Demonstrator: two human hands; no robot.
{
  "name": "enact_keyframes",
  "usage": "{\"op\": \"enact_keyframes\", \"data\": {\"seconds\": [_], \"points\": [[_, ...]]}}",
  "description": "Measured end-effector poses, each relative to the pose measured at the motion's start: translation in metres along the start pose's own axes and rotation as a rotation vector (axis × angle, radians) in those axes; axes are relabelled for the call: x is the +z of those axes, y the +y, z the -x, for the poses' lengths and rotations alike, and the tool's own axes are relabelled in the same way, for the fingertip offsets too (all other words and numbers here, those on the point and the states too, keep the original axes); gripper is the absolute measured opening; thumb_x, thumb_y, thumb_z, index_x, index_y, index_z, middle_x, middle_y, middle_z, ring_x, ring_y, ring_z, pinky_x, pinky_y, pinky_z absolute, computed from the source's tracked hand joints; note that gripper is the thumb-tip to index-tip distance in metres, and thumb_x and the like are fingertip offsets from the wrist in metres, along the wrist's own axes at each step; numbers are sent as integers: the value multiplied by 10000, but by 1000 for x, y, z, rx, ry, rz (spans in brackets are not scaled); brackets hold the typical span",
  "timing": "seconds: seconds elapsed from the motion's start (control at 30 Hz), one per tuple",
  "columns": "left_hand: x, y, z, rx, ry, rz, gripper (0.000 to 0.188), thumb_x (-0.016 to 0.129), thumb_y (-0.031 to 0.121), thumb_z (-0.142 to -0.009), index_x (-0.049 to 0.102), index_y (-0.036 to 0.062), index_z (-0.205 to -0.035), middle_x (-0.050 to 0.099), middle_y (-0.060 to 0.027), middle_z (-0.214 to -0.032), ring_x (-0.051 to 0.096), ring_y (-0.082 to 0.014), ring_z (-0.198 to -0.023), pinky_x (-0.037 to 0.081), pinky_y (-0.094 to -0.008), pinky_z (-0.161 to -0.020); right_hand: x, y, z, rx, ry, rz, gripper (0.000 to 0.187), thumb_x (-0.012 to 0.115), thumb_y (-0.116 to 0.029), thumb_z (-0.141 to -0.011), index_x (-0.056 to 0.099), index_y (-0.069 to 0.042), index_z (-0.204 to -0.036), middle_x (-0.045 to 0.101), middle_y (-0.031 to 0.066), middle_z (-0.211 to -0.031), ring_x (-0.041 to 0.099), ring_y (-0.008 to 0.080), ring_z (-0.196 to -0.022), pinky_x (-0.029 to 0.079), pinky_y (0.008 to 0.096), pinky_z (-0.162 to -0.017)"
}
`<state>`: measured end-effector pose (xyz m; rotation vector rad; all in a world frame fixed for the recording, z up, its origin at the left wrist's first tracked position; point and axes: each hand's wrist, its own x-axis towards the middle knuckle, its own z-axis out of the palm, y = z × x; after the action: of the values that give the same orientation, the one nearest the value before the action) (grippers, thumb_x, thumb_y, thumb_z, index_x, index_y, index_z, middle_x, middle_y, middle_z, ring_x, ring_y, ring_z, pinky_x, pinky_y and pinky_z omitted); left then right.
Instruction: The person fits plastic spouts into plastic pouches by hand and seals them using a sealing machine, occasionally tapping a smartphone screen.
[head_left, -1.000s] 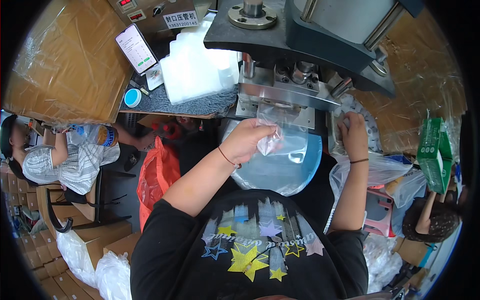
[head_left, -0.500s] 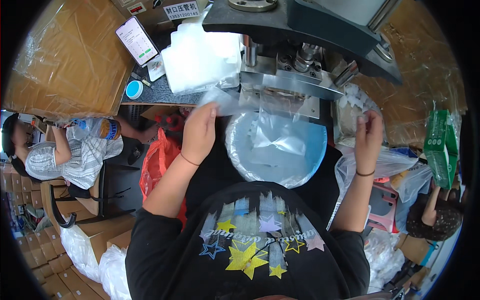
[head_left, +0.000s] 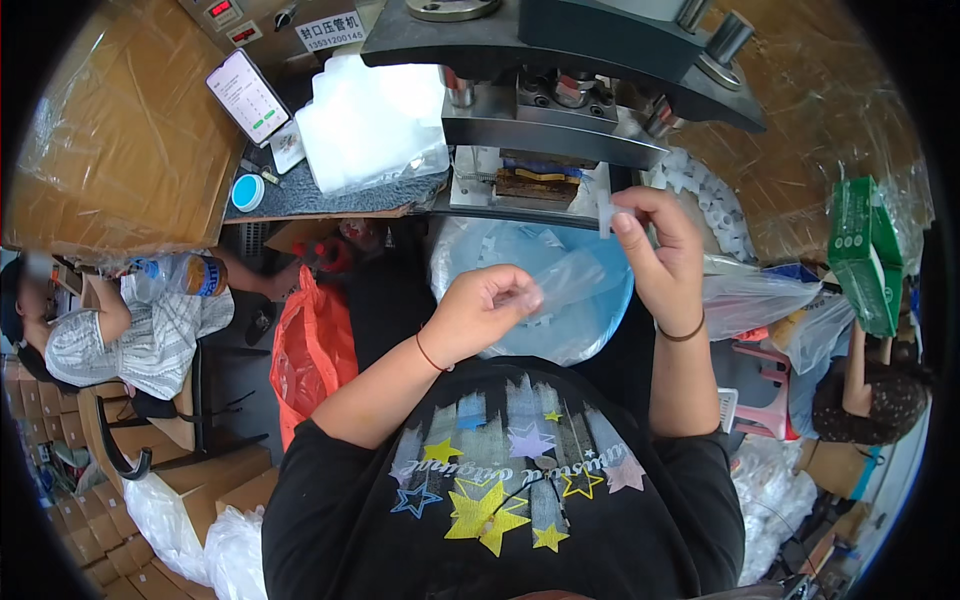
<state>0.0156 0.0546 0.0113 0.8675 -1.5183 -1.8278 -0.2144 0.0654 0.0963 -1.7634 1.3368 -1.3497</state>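
My left hand (head_left: 482,312) is closed, its fingertips pinching a clear plastic piece (head_left: 572,278) over the basin. The piece looks like a thin film sleeve or bag; I cannot tell which. My right hand (head_left: 662,245) is raised at the front of the press (head_left: 560,130), thumb and forefinger closed on a narrow translucent plastic strip (head_left: 604,208) that stands upright. Just left of the strip is the die block (head_left: 538,182) on the press bed. Below both hands, a round blue basin (head_left: 622,315) with a clear liner holds pale plastic bits.
A stack of clear plastic sheets (head_left: 375,130) lies left of the press, near a phone (head_left: 248,98) and a small round blue-topped tub (head_left: 247,192). White plastic pieces (head_left: 715,205) pile up at the right. A red bag (head_left: 312,340) hangs beside my left arm. Other people are at both sides.
My left hand has come down and right from beside the sheet stack to over the basin. My right hand has moved left to the press. The clear film draped from the press bed is gone from there.
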Motion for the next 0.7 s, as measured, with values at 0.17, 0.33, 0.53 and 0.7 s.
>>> {"op": "enact_keyframes", "data": {"seconds": [0.17, 0.33, 0.53, 0.7], "points": [[9, 0, 0, -101, -140, 91, 198, 625, 185, -1005, 639, -13, -1012, 692, -59, -961, 662, -121, -903, 537, -283, -850, -6, 6, 3, -115, -149, 230, 122, 639, -101, -940, 652, 11, -986, 665, 89, -926, 620, 179, -858, 485, 295, -778], [20, 2, 1, -253, -216, 316, 222, 619, 207, -1008, 641, -6, -1067, 707, -92, -985, 693, -167, -907, 553, -307, -849, -29, 1, 9, -28, -101, 268, 85, 650, -103, -907, 655, -24, -938, 671, 105, -862, 634, 282, -803, 486, 374, -754], [26, -3, -2, -180, -210, 264, 254, 587, 238, -1025, 645, -2, -1086, 710, -102, -980, 703, -189, -901, 560, -315, -845, -28, -1, 6, -68, -215, 339, 152, 639, -152, -930, 665, -13, -985, 684, 94, -903, 636, 239, -840, 487, 336, -753], [26, 0, 0, -337, -301, 390, 233, 586, 213, -1021, 640, 20, -1140, 719, -115, -1028, 716, -212, -940, 566, -315, -824, -39, -1, 2, -58, -450, 410, 177, 550, -149, -973, 634, -15, -1052, 659, 155, -974, 623, 345, -920, 491, 387, -810]]}}
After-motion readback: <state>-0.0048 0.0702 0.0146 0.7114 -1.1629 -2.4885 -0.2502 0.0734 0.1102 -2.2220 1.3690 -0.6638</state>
